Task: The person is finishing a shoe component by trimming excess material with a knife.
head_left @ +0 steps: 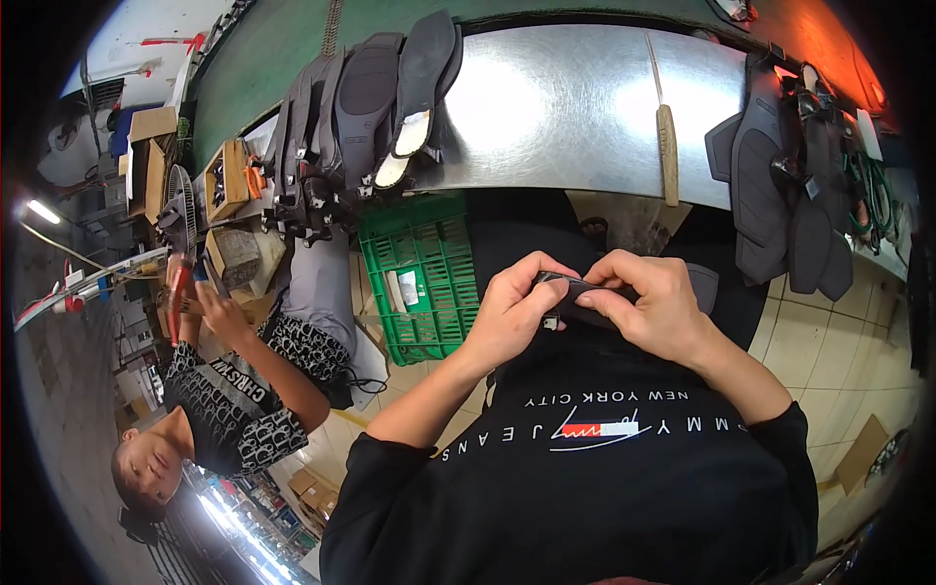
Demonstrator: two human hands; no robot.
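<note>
Hands: left hand (509, 314) and right hand (651, 304) both pinch dark strap piece (577, 290) | piece mostly hidden by fingers

a green crate (429, 278), shiny silver tabletop (565, 107), dark grey soles (366, 102), and a black shirt (604, 468).

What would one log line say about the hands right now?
left hand: gripping dark strap piece | right hand: pinching same piece | metal table: ahead

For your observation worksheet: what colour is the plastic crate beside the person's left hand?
Green; the crate shows best in the head view.
</note>
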